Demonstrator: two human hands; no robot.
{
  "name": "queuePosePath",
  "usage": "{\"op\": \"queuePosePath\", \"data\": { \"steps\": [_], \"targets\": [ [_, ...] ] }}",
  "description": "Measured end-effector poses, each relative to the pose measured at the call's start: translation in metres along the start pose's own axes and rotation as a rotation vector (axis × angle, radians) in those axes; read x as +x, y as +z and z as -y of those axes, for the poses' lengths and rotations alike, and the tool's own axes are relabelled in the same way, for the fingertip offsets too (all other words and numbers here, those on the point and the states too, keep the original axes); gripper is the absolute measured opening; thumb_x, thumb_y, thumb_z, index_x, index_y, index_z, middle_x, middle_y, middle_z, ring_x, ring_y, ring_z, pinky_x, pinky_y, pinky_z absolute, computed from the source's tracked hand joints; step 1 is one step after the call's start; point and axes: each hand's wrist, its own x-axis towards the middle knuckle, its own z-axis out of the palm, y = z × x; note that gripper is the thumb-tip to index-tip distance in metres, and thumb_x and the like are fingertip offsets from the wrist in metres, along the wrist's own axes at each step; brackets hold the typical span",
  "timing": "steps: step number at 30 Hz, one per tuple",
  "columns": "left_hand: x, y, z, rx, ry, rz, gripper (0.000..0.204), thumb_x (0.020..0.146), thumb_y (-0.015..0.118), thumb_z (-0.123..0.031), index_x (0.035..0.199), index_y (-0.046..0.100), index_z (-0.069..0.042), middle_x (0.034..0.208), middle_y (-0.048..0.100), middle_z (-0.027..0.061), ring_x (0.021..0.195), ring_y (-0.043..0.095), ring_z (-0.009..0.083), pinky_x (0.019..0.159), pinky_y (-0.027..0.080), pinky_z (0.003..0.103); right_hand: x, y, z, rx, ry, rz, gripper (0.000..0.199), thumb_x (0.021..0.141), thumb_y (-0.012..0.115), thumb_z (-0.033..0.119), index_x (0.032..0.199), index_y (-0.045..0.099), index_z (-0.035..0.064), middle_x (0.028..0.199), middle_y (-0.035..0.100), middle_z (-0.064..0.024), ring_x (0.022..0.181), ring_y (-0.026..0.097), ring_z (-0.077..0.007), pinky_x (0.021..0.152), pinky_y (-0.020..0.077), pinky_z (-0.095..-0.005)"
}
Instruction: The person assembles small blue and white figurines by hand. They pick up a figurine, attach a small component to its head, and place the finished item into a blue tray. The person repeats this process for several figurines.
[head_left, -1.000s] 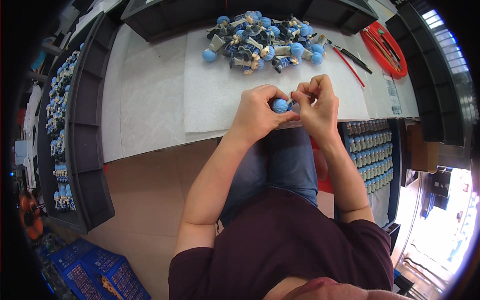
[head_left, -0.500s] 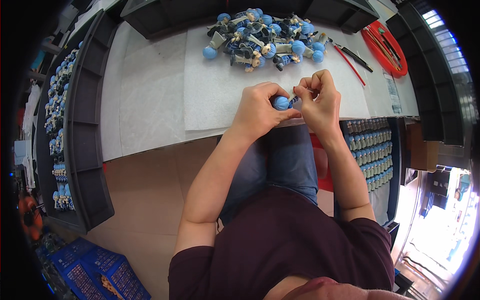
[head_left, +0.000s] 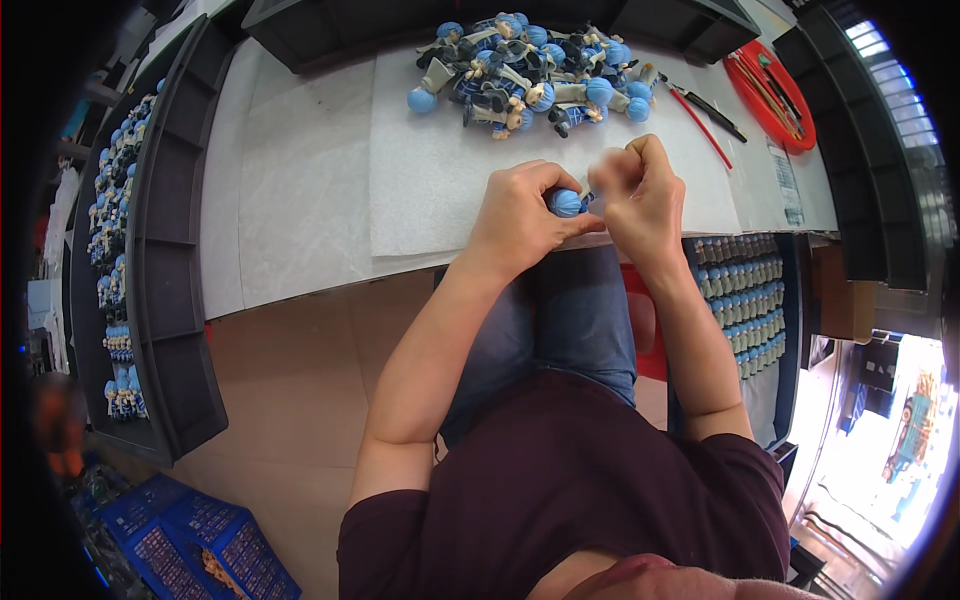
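Near the front edge of the table, my left hand (head_left: pixel 515 220) is closed round a small figurine (head_left: pixel 566 203) with a round, ridged light-blue head. The head lies between thumb and forefinger, and a bit of the dark-blue body points toward my right hand (head_left: pixel 643 205). That hand is beside the figurine's body with its fingers bent in a pinch. Its fingertips are blurred, so whatever they hold does not show. Beyond both hands lies a heap of similar blue-headed figurines (head_left: pixel 540 97), tumbled over one another on a white sheet (head_left: pixel 425 200).
A red thin stick (head_left: pixel 702 128) and a black slim tool (head_left: pixel 718 118) lie right of the heap, by a red tray (head_left: pixel 765 100) of tools. Dark crates (head_left: pixel 178 230) stand left, back and right. A bin of lined-up figurines (head_left: pixel 745 305) sits below the table at right.
The right fingers have shifted slightly and are now blurred; a small red spot at their tips no longer shows. My left hand keeps its hold on the figurine, almost unmoved.
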Motion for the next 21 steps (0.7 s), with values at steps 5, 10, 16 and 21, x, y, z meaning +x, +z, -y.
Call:
{"op": "queuePosePath", "data": {
  "steps": [5, 10, 16, 21],
  "targets": [
    [0.001, 0.000, 0.002, 0.026, 0.028, -0.009, 0.028, 0.059, 0.083, -0.012, 0.075, 0.064, 0.001, 0.068, 0.062, 0.0044, 0.061, 0.055, 0.0072, 0.054, 0.047, 0.022, -0.005, -0.003, 0.005, -0.043, 0.003, 0.038, 0.024, 0.072, 0.060, -0.009, 0.072, 0.039, 0.0023, 0.064, 0.054, -0.0094, 0.058, 0.053, -0.0127, 0.054, 0.0438, -0.0267],
    [0.000, 0.001, 0.002, 0.022, 0.047, -0.016, 0.028, 0.059, 0.083, -0.012, 0.074, 0.064, 0.001, 0.067, 0.061, 0.0037, 0.060, 0.055, 0.0073, 0.053, 0.046, 0.022, -0.005, -0.003, 0.006, -0.068, -0.029, 0.049, 0.024, 0.072, 0.060, -0.009, 0.072, 0.039, 0.0021, 0.064, 0.054, -0.0093, 0.059, 0.053, -0.0130, 0.055, 0.0441, -0.0272],
    [0.000, 0.000, 0.001, 0.039, 0.033, 0.003, 0.029, 0.057, 0.084, -0.011, 0.075, 0.064, 0.001, 0.067, 0.060, 0.0028, 0.058, 0.054, 0.0064, 0.052, 0.045, 0.021, 0.013, -0.010, -0.006, 0.014, -0.020, -0.083, 0.026, 0.072, 0.062, -0.007, 0.073, 0.038, 0.0029, 0.066, 0.057, -0.0081, 0.060, 0.053, -0.0113, 0.056, 0.0446, -0.0263],
    [-0.001, 0.000, 0.001, -0.022, -0.036, 0.011, 0.029, 0.056, 0.084, -0.010, 0.075, 0.064, 0.001, 0.067, 0.060, 0.0017, 0.058, 0.053, 0.0051, 0.052, 0.045, 0.020, 0.007, -0.013, 0.002, 0.185, 0.011, -0.039, 0.026, 0.072, 0.066, -0.005, 0.081, 0.042, 0.0024, 0.071, 0.060, -0.0078, 0.065, 0.055, -0.0097, 0.062, 0.0450, -0.0223]
  ]
}}
